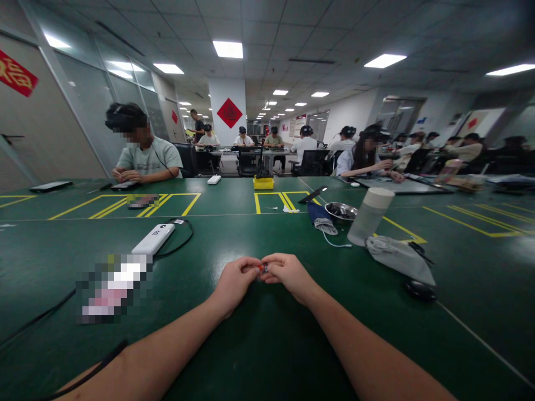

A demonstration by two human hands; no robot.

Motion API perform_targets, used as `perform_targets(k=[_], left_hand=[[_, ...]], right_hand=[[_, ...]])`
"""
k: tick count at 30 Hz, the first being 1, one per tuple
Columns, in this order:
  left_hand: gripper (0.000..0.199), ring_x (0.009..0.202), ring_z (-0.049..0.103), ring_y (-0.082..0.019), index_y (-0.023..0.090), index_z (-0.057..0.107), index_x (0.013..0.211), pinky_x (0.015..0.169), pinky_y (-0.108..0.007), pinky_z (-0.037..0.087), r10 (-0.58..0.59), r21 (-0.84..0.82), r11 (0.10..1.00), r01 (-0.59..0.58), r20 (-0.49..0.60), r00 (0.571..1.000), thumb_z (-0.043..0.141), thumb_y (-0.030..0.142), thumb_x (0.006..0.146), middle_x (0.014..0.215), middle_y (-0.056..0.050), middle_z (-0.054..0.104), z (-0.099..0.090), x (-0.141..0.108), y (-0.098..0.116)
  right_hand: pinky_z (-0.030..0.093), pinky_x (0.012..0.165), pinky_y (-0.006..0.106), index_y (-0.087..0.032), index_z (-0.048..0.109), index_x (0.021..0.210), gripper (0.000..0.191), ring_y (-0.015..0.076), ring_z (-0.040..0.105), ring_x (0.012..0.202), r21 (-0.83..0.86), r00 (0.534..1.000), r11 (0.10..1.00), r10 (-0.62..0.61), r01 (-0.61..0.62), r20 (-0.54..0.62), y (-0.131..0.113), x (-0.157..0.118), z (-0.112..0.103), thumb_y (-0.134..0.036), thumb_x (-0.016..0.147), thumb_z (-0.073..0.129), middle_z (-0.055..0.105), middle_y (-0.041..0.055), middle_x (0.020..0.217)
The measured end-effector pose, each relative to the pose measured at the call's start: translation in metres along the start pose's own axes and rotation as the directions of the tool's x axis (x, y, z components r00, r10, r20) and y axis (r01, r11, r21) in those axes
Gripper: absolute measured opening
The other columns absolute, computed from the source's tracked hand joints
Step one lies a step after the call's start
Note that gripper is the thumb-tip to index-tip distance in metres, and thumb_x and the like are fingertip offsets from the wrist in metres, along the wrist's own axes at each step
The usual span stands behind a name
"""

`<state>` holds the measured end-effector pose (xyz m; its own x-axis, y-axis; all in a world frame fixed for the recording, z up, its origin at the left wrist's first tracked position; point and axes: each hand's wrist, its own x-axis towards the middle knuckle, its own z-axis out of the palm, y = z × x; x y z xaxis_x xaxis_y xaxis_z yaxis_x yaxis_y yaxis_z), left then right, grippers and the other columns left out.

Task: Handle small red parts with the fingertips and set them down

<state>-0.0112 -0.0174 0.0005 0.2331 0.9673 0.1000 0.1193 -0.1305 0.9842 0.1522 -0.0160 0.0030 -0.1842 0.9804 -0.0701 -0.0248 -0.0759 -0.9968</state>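
Observation:
Just above the green tabletop, my left hand and my right hand meet at the fingertips. Between them is a small orange and silver-dark piece, too small to make out its kind. The left thumb and fingers pinch its orange side; the right fingers close around its darker end. Much of the piece is hidden by the fingertips.
Left lie a white power bank with a black cable and a pixelated item. Right stand a frosted bottle, a metal bowl, a grey pouch and a black mouse. A yellow box stands ahead. Co-workers sit beyond.

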Motion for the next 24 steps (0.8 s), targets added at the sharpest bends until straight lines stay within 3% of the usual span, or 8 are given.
perform_targets(k=[17, 24], left_hand=[[0.018, 0.076, 0.065, -0.017, 0.014, 0.067, 0.088, 0.072, -0.027, 0.049, -0.011, -0.063, 0.998, 0.012, 0.014, 1.000, 0.056, 0.017, 0.075, 0.082, -0.006, 0.071, 0.0006, 0.0002, 0.0017], [0.021, 0.077, 0.065, -0.018, 0.015, 0.069, 0.090, 0.073, -0.027, 0.048, -0.005, 0.020, 1.000, 0.005, 0.001, 1.000, 0.055, 0.019, 0.075, 0.083, -0.006, 0.071, -0.0008, -0.0005, -0.0003]], right_hand=[[0.054, 0.061, 0.025, -0.011, 0.061, 0.100, 0.027, 0.0139, 0.068, 0.065, -0.048, 0.999, 0.999, -0.022, 0.023, 0.024, 0.0025, -0.0003, -0.0030, -0.014, 0.075, 0.053, 0.069, 0.0071, 0.078], [0.056, 0.065, 0.027, -0.014, 0.061, 0.097, 0.026, 0.0137, 0.067, 0.067, -0.003, 0.997, 0.998, -0.062, 0.062, 0.045, 0.0031, -0.0017, -0.0007, -0.017, 0.071, 0.061, 0.065, 0.0021, 0.075]])
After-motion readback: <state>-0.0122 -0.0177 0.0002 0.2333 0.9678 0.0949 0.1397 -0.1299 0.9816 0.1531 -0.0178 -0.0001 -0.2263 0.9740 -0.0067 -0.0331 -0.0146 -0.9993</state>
